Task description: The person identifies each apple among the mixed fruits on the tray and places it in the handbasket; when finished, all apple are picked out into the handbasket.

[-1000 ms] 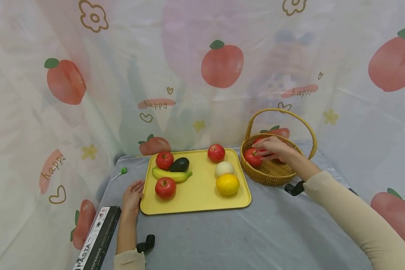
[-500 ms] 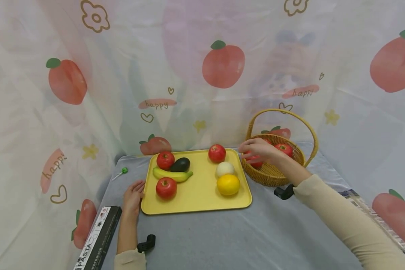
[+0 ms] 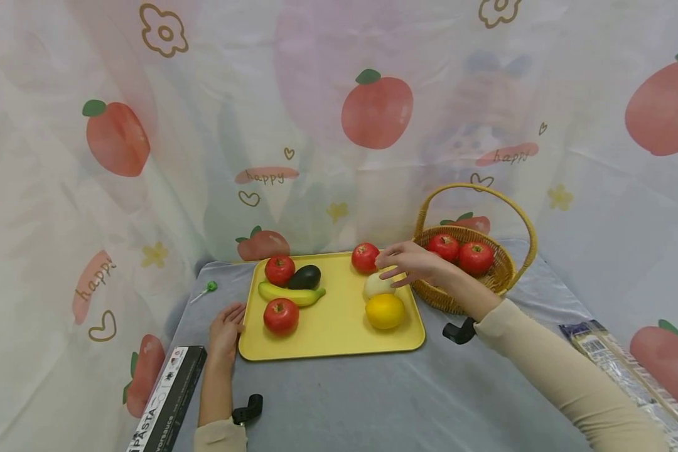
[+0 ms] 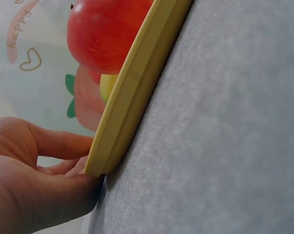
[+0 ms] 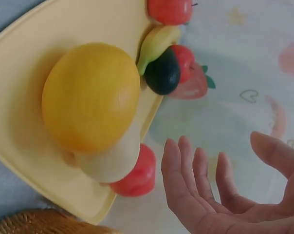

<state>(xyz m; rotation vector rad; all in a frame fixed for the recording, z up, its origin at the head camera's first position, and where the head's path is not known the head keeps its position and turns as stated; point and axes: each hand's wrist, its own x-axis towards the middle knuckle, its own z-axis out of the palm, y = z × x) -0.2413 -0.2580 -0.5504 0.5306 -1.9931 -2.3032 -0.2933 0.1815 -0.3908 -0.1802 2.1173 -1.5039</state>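
My left hand grips the left edge of the yellow tray, its fingers at the rim in the left wrist view. My right hand hangs over the tray's right side with fingers spread, slightly bent and holding nothing. In the head view it partly covers a pale round fruit. Beside that fruit lie a lemon and a red apple. At the tray's left are a banana, a dark avocado, a rear apple and a front apple.
A wicker basket with a tall handle stands right of the tray, with red apples inside. A green lollipop and a black-and-white box lie at the left. A plastic-wrapped pack lies at the right edge.
My right hand has moved left, out from above the basket to over the tray's right side, uncovering apples in the basket. My left hand stays at the tray's edge.
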